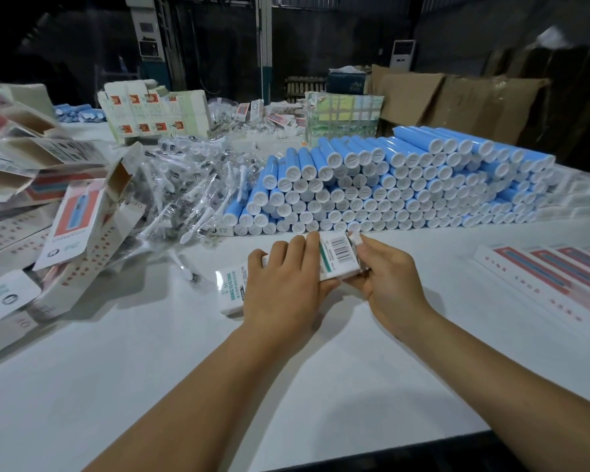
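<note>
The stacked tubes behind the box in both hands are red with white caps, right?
No. The head view shows the stacked tubes are blue, not red, with white caps, behind the box that the left hand and right hand hold.

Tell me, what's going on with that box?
A person is packing at a white table. The left hand grips a box, while the right hand pinches its end flap, apparently closing it. Blue tubes are stacked behind; wrapped brush heads and open boxes are heaped to the left.
</note>
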Demonstrator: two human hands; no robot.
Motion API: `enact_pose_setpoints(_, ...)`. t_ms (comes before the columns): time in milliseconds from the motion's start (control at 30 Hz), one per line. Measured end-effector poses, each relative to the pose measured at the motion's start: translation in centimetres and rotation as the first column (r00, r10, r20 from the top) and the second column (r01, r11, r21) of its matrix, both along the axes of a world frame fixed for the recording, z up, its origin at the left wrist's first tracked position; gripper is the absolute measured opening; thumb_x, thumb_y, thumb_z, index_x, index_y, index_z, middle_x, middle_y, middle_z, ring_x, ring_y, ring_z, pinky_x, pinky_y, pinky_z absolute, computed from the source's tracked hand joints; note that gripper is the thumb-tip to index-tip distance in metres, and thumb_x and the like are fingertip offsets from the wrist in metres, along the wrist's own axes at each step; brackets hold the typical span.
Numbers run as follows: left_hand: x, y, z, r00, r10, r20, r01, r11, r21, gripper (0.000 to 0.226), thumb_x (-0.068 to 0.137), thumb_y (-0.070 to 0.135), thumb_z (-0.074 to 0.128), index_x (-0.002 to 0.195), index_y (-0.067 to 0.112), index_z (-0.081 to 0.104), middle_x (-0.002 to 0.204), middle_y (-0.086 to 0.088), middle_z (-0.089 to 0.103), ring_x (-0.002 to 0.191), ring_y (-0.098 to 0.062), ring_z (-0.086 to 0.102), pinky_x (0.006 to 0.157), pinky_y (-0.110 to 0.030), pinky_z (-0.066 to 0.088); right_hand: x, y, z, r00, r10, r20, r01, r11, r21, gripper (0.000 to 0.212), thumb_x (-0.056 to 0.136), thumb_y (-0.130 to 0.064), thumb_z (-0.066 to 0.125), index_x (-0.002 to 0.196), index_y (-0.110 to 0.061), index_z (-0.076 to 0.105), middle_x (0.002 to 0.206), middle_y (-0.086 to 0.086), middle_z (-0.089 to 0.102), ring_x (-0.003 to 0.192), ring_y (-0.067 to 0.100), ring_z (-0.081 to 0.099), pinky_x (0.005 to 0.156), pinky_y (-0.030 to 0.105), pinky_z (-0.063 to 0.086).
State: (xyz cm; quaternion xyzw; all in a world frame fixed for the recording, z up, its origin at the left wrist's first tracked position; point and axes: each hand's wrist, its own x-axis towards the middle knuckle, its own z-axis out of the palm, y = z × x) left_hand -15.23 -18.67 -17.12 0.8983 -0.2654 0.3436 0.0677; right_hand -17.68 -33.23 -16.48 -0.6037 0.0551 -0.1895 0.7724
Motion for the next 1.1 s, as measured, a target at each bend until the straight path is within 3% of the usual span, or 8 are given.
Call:
enact_pose_setpoints(367,-0.3,-0.3,-0.2,1.000,0.016,0.020,-0.017,0.998,0.062,0.069,0.081,0.052,0.062,0.132,0.005,0.053,0.109,-0.008,0.062,0.090,-0.029,0.058,0.077,-0.045,0.045,-0.2,0.6,-0.1,0.991,-0.105,-0.083,0.099,0.992,-0.073,0.034,0.090,0.000,0.046,0.109,-0.011,0.071,0.090,0.005,0.075,0.086,0.020,0.072,0.060,0.024,0.053)
enact_pose_setpoints(533,-0.5,-0.5,-0.2,0.999,0.047,0.028,-0.049,0.995,0.086,0.071,0.080,0.052,0.064,0.132,0.006,0.053,0.107,-0.007,0.062,0.090,-0.028,0.058,0.077,-0.045,0.046,-0.3,0.9,0.2,0.997,-0.064,-0.053,0.065,0.998,0.011,0.045,0.088,0.007,0.035,0.089,-0.016,0.073,0.088,0.005,0.075,0.085,0.018,0.071,0.067,0.028,0.056)
enact_pose_setpoints(667,-0.3,-0.5,-0.2,0.998,0.063,-0.007,-0.063,0.996,0.061,0.068,0.087,0.052,0.054,0.137,0.007,0.045,0.113,-0.006,0.058,0.095,-0.028,0.055,0.081,-0.045,0.042,-0.5,1.1,0.4,0.998,0.069,-0.005,-0.069,0.998,0.005,0.050,0.087,0.011,0.029,0.094,-0.015,0.071,0.094,0.006,0.074,0.092,0.017,0.069,0.077,0.026,0.056)
enact_pose_setpoints(800,0.0,-0.4,-0.2,0.995,0.097,-0.035,-0.097,0.995,0.013,0.068,0.089,0.054,0.049,0.139,0.008,0.043,0.118,-0.006,0.058,0.099,-0.029,0.054,0.082,-0.045,0.040,-0.4,1.1,0.3,0.998,0.061,-0.027,-0.061,0.998,0.019,0.035,0.094,0.003,0.041,0.097,-0.014,0.071,0.096,0.007,0.074,0.093,0.019,0.069,0.083,0.031,0.056)
enact_pose_setpoints(867,0.1,-0.4,-0.2,0.991,0.123,-0.050,-0.122,0.992,0.021,0.070,0.090,0.056,0.045,0.142,0.009,0.040,0.119,-0.005,0.056,0.102,-0.028,0.053,0.083,-0.044,0.039,-0.4,1.1,0.0,0.996,-0.083,-0.046,0.077,0.990,-0.120,0.028,0.093,-0.005,0.053,0.087,-0.022,0.074,0.087,-0.002,0.075,0.088,0.019,0.069,0.079,0.030,0.055)
enact_pose_setpoints(933,0.0,-0.5,-0.2,0.989,0.135,-0.061,-0.133,0.990,0.036,0.071,0.090,0.056,0.040,0.143,0.009,0.037,0.120,-0.005,0.056,0.103,-0.028,0.052,0.084,-0.045,0.039,-0.6,1.1,-0.3,0.970,-0.243,0.014,0.229,0.892,-0.391,0.027,0.092,-0.010,0.058,0.082,-0.029,0.074,0.077,-0.017,0.072,0.080,0.016,0.067,0.076,0.027,0.053)
enact_pose_setpoints(1000,-0.1,-0.6,0.0,0.990,0.130,-0.062,-0.130,0.991,0.010,0.070,0.086,0.053,0.042,0.139,0.007,0.044,0.114,-0.007,0.059,0.098,-0.030,0.055,0.081,-0.046,0.041,-0.8,1.3,-0.5,0.942,-0.310,0.130,0.326,0.753,-0.571,0.020,0.092,-0.011,0.058,0.091,-0.019,0.076,0.080,-0.021,0.066,0.076,0.010,0.064,0.074,0.021,0.048)
enact_pose_setpoints(1100,-0.2,-0.7,0.1,0.990,0.128,-0.063,-0.128,0.992,0.004,0.070,0.085,0.053,0.047,0.137,0.007,0.046,0.113,-0.008,0.059,0.097,-0.030,0.056,0.081,-0.046,0.041,-1.1,1.4,-0.5,0.921,-0.300,0.249,0.388,0.640,-0.663,0.020,0.092,-0.006,0.056,0.099,-0.007,0.075,0.086,-0.012,0.062,0.072,-0.002,0.058,0.069,0.005,0.041)
